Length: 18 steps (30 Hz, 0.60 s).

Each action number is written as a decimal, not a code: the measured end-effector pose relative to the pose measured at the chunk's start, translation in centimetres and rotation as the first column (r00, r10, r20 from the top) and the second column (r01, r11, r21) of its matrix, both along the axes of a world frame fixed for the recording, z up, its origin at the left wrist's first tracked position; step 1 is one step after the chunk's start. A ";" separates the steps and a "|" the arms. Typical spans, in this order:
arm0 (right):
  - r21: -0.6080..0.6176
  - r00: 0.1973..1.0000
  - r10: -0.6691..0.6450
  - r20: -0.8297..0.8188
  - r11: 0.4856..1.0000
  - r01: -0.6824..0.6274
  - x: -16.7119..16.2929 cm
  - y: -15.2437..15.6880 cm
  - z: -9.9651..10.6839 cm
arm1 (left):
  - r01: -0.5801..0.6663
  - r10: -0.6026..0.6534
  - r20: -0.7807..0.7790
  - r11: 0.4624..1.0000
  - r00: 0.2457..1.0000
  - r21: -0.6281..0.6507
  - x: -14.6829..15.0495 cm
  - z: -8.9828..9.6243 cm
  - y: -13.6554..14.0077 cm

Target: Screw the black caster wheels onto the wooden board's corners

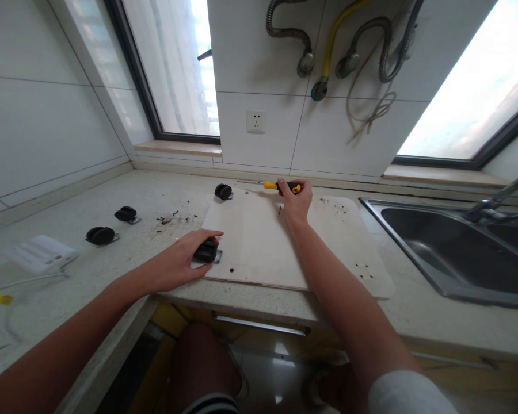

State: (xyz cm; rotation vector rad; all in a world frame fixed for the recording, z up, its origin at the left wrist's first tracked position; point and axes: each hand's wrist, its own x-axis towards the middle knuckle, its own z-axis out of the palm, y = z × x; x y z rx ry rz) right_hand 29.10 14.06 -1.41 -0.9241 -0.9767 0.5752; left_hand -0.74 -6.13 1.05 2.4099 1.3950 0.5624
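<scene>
My left hand [189,259] curls its thumb and fingers around a black caster wheel [205,251] at the near left corner of a white board [263,247]. The caster's metal plate points right across the board. In my right hand [297,200] is a yellow and black screwdriver [273,185], held by its handle near the board's far edge with its shaft pointing left. Another caster [223,192] sits at the board's far left corner. Groups of small screw holes [364,271] mark the board's right end.
Two loose casters [100,235] [127,214] lie on the counter [125,270] at left, near scattered screws and debris [166,221]. A white device [43,254] with a cable lies further left. A steel sink [449,253] is at right. Hoses [334,40] hang on the tiled wall.
</scene>
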 end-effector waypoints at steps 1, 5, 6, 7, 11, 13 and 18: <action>-0.001 1.000 -0.003 -0.001 1.000 0.003 0.0 0.0 0.0 | 0.001 -0.001 0.000 1.000 1.000 0.001 0.0 0.0 0.0; -0.006 1.000 -0.007 0.001 1.000 0.007 0.0 0.0 0.1 | 0.003 -0.003 0.007 1.000 1.000 0.014 0.0 -0.2 0.1; -0.006 1.000 -0.009 0.001 1.000 0.009 0.0 0.0 0.1 | 0.004 -0.005 0.013 1.000 1.000 0.017 0.0 -0.3 0.1; -0.005 1.000 -0.011 0.000 1.000 0.011 0.0 -0.1 0.1 | 0.006 -0.007 0.020 1.000 1.000 0.021 0.0 -0.3 0.0; 0.024 0.997 -0.012 -0.071 1.000 0.014 -0.1 -0.1 0.4 | -0.012 0.011 0.066 1.000 0.998 0.024 0.0 0.0 0.0; 0.041 0.987 0.002 -0.162 0.999 0.005 -0.1 -0.2 0.6 | -0.043 0.044 0.143 0.999 0.989 -0.011 -0.5 0.4 0.4; 0.050 0.953 0.056 -0.298 0.998 -0.043 -0.2 -0.2 1.0 | -0.484 0.464 0.225 0.874 0.856 0.040 -4.9 -0.5 2.7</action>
